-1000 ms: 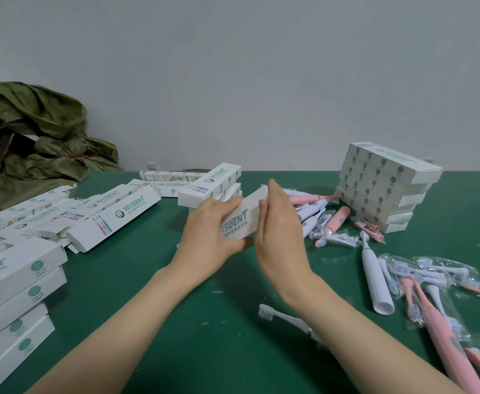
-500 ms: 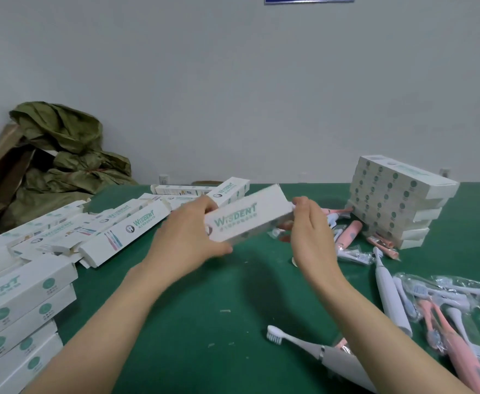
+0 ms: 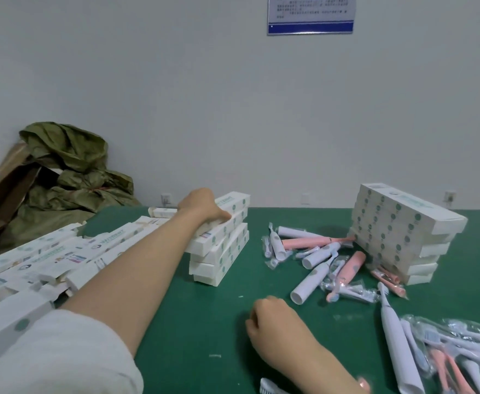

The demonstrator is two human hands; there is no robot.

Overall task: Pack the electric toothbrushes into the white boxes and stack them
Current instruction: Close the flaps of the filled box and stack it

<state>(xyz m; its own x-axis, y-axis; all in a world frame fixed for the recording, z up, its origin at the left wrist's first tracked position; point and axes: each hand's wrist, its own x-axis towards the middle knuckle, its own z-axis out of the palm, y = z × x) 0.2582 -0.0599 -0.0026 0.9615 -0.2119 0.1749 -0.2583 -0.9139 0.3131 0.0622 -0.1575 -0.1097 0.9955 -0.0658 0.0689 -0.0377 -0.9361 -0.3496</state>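
Note:
My left hand (image 3: 201, 207) reaches forward and grips a white box (image 3: 233, 202) that lies on top of the middle stack of white boxes (image 3: 224, 253). Down near the table, in front of me, my right hand (image 3: 270, 322) rests with its fingers curled and nothing in it. Loose pink and white electric toothbrushes (image 3: 321, 260) lie in a heap right of that stack. A taller stack of white boxes (image 3: 397, 231) stands behind the heap at the right. One long white toothbrush (image 3: 395, 339) lies at the right front.
Several flat and folded white boxes (image 3: 48, 254) are spread over the left of the green table (image 3: 204, 322). Bagged brush heads (image 3: 460, 354) lie at the right front corner. A green cloth bag (image 3: 71, 177) sits at the back left against the wall.
Both hands held the white box in front of me. Now my left hand has carried it forward onto the middle stack, and my right hand has let go and dropped toward the table.

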